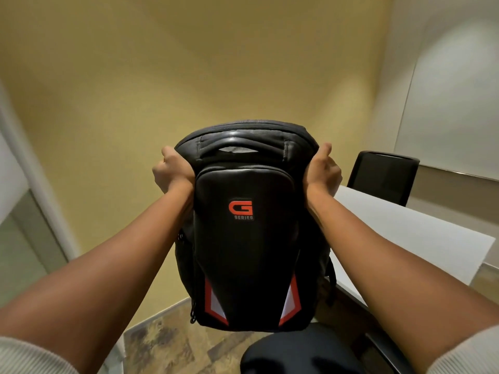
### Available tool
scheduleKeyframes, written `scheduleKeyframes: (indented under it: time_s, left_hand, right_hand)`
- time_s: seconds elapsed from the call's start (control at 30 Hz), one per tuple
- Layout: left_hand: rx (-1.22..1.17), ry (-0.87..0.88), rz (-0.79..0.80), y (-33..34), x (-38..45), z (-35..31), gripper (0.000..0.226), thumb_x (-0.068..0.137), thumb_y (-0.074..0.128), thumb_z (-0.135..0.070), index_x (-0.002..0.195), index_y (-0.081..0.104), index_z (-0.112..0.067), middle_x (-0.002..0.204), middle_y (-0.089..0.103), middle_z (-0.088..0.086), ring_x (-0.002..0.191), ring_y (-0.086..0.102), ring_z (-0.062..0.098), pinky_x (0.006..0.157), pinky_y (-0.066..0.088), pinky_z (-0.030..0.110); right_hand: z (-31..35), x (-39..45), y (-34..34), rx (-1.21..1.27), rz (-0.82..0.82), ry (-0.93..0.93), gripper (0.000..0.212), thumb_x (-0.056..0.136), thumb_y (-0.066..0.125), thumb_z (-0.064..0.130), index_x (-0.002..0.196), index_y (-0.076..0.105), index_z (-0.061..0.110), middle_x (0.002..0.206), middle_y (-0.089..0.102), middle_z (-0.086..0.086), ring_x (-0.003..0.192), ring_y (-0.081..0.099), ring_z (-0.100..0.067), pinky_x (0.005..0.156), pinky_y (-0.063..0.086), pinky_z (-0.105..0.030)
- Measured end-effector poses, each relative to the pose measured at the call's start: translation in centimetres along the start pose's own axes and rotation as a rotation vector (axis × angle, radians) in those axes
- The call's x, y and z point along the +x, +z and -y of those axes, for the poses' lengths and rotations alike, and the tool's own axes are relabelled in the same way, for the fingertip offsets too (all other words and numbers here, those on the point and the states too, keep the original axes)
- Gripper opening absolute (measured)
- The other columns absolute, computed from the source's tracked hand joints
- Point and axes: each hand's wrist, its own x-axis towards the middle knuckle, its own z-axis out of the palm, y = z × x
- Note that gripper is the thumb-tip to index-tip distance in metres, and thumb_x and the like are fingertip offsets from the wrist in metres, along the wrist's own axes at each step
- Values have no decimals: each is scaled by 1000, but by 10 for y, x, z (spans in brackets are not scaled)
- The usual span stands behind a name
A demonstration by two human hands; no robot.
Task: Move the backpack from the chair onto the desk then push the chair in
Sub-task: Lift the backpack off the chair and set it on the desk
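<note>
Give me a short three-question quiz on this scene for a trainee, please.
1. True or false: the backpack rests on the desk.
2. Which hands grip it? A) left hand only B) right hand only C) both
3. Fill in: the near chair lies ____ the backpack.

Key: 1 false, it is held in the air; 2 C, one hand at each upper side; 3 below.

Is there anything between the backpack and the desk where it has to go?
Nothing visible blocks the way. The backpack is held up by the left hand and the right hand, above the chair seat. The desk is to its right, and the part of its top in view is bare. A second chair stands behind it.
</note>
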Motion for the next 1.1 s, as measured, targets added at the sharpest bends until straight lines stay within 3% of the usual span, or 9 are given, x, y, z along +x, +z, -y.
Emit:
scheduleKeyframes:
  time_s: [0.13, 0.3, 0.6, 0.73, 0.87, 1.0, 1.1]
  left_hand:
    - [45, -19, 37, 26, 53, 29, 38, 90, 39, -38, 63, 50, -14, 86, 59, 11, 80, 51, 31, 70, 39, 36]
    - [69, -15, 128, 67, 129, 65, 38, 88, 39, -38, 57, 47, -17, 82, 56, 11, 81, 51, 33, 69, 38, 35]
    - [78, -11, 299, 142, 239, 94, 43, 87, 38, -38, 55, 46, -10, 67, 53, 12, 72, 45, 34, 62, 34, 38]
    - [70, 6, 298, 174, 273, 107, 45, 88, 36, -37, 53, 43, -9, 85, 62, 28, 71, 44, 33, 62, 33, 37]
    - [77, 12, 303, 215, 297, 125, 44, 87, 36, -37, 51, 41, -10, 91, 62, 31, 72, 46, 39, 61, 34, 39]
    - [95, 18, 329, 260, 318, 145, 45, 89, 36, -36, 51, 42, -11, 63, 51, 15, 70, 44, 34, 61, 33, 38]
    - [103, 0, 358, 298, 331, 163, 45, 90, 36, -35, 53, 45, -11, 58, 48, 4, 69, 46, 33, 61, 32, 36]
  right_hand:
    - [-18, 7, 46, 6, -92, 20, 65, 89, 24, 63, 82, 69, 16, 103, 70, -12, 97, 60, -33, 89, 49, -43]
    - [-46, 20, 113, 58, -213, 57, 54, 85, 29, 64, 56, 52, 25, 72, 62, -2, 79, 60, -27, 77, 50, -41]
    - [-64, 57, 222, 93, -388, 58, 51, 89, 35, 58, 56, 52, 24, 65, 57, 2, 69, 55, -20, 68, 46, -36]
    - [-70, 85, 260, 116, -394, 51, 49, 89, 38, 56, 56, 51, 24, 63, 56, 3, 66, 53, -19, 66, 45, -36]
    - [-86, 121, 289, 132, -420, 37, 50, 90, 40, 54, 55, 52, 21, 62, 56, 2, 64, 53, -17, 65, 45, -35]
    - [-105, 163, 313, 152, -428, 49, 49, 91, 41, 53, 56, 51, 21, 61, 55, 2, 62, 52, -16, 62, 45, -33]
    - [-122, 202, 332, 149, -418, 50, 48, 91, 40, 53, 58, 53, 21, 62, 57, 2, 62, 53, -15, 58, 43, -30]
